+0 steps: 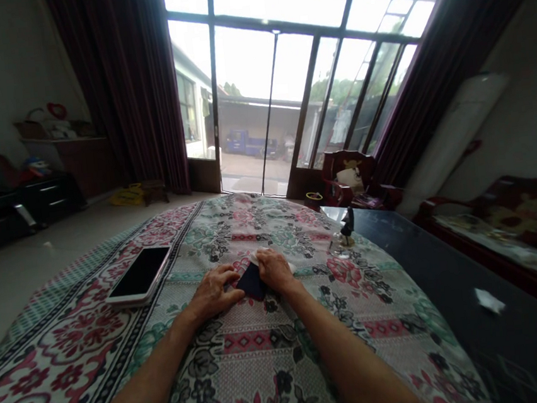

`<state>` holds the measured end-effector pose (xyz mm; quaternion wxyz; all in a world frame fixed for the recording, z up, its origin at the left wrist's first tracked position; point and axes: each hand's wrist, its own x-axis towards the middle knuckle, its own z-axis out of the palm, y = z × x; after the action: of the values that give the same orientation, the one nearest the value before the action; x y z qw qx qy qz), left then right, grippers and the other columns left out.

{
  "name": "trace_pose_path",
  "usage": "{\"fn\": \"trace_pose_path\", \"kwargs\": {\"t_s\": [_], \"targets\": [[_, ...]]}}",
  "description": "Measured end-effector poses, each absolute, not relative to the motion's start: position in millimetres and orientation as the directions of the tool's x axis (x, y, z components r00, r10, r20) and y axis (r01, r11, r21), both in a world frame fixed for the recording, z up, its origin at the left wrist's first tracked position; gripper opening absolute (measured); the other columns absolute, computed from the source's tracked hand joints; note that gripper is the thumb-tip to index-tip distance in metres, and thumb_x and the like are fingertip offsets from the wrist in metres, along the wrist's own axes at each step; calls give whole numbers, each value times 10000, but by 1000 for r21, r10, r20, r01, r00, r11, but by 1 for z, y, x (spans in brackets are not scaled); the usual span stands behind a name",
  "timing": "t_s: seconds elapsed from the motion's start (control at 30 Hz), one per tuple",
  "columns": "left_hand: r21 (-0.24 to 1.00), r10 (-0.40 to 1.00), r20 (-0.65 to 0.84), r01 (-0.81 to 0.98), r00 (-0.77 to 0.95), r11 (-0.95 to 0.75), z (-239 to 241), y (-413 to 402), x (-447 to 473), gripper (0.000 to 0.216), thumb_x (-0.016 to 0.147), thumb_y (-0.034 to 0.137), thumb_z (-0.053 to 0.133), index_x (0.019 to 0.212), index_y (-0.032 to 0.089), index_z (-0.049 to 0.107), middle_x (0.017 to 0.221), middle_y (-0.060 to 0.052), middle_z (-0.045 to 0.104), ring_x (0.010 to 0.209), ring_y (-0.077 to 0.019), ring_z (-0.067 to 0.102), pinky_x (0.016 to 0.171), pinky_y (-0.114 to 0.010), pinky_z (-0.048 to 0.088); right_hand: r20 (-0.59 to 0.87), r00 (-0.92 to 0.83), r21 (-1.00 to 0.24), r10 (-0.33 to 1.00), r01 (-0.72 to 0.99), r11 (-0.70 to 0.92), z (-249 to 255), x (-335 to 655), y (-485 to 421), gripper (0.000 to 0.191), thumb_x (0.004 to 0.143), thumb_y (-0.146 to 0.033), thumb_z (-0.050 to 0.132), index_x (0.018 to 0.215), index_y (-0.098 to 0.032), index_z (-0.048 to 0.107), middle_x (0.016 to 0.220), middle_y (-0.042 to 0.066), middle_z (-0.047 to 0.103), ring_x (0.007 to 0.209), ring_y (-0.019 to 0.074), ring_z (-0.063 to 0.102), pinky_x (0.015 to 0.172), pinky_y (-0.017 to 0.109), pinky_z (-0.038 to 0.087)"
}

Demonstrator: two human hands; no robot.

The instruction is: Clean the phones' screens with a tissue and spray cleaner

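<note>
A small flat dark blue piece (252, 283) lies on the flowered tablecloth (260, 367) between my hands; whether it is paper, cloth or a case I cannot tell. My left hand (216, 290) rests to its left, fingers apart, with the fingertips and thumb at its left edge. My right hand (275, 269) is closed over its right side. White, thin material (254, 258) shows by the fingers of that hand and at its far right side. It looks like tissue or cloth, and most of it is hidden under the hand.
A large white-framed phone or tablet (140, 276) lies to the left. On the right stand a small dark figurine (347, 224) and a clear object (341, 248). A crumpled white tissue (489, 300) lies on the black tabletop (446, 273). Beyond are glass doors (260, 113) and a wooden chair (352, 181).
</note>
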<state>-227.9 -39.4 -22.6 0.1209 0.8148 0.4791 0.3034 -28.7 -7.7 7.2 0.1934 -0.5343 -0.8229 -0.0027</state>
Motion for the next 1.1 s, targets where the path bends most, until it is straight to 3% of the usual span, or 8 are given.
{"fn": "trace_pose_path", "kwargs": {"t_s": [0.57,1.1], "targets": [[569,819,414,589,398,-574,-33,-32,-236,256,700,335,668,926,254,757,1182,-45,654,1130,-239,587,1017,-333,432,332,-373,-254,866,849,463,0,-45,-87,259,865,-119,480,1007,-215,673,1231,41,631,1127,200,524,971,304,377],[536,843,385,652,376,-536,-32,-32,-233,293,735,325,677,1014,262,740,1229,-58,634,1142,-244,582,1023,-370,423,341,-323,-273,883,864,422,0,-25,-9,328,847,-27,408,931,-196,677,1141,47,675,1084,166,563,987,236,356]]}}
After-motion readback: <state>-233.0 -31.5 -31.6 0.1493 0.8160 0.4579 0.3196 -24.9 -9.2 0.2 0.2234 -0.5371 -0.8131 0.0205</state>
